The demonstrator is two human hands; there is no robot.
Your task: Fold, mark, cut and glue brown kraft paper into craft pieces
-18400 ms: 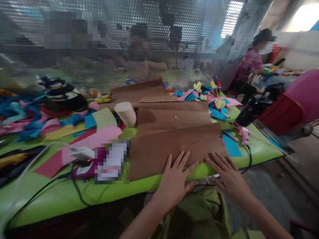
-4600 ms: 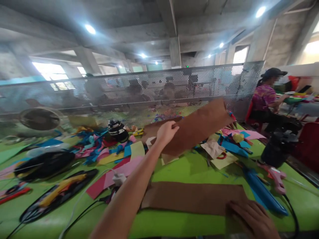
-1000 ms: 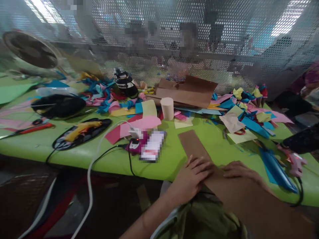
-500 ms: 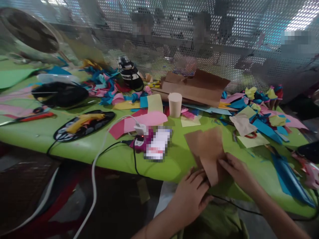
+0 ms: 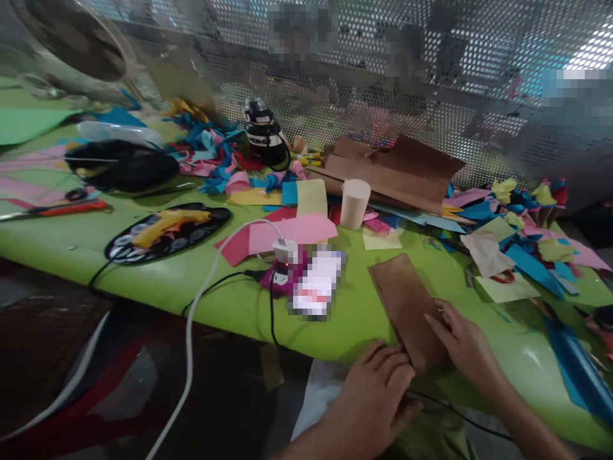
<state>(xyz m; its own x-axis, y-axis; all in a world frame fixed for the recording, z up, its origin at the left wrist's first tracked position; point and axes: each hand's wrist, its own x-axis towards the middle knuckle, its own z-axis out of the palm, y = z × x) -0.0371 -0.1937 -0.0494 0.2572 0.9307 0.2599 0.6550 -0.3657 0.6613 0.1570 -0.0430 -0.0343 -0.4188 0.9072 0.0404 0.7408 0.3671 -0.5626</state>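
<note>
A folded strip of brown paper (image 5: 406,303) lies at a slant on the green table near its front edge. My left hand (image 5: 376,390) grips its lower left corner, with the fingers bent over the edge and the thumb below. On the right side, my right hand (image 5: 454,335) pinches the paper's edge between thumb and fingers. The fold lies fairly flat, its layers showing along the left edge. Just left of the paper lies a phone (image 5: 317,282) with its screen lit and blurred out.
A cream paper roll (image 5: 355,204) stands behind the paper. Larger brown sheets (image 5: 397,169) lie farther back. To the left are a yellow glue gun (image 5: 167,229) on a black tray, scissors (image 5: 71,207) and a white cable (image 5: 189,345). Coloured paper scraps (image 5: 536,255) lie at right.
The brown paper's raised flap has come down, leaving a narrower, flatter folded strip. Both hands stay at its edges. The whole view has shifted slightly.
</note>
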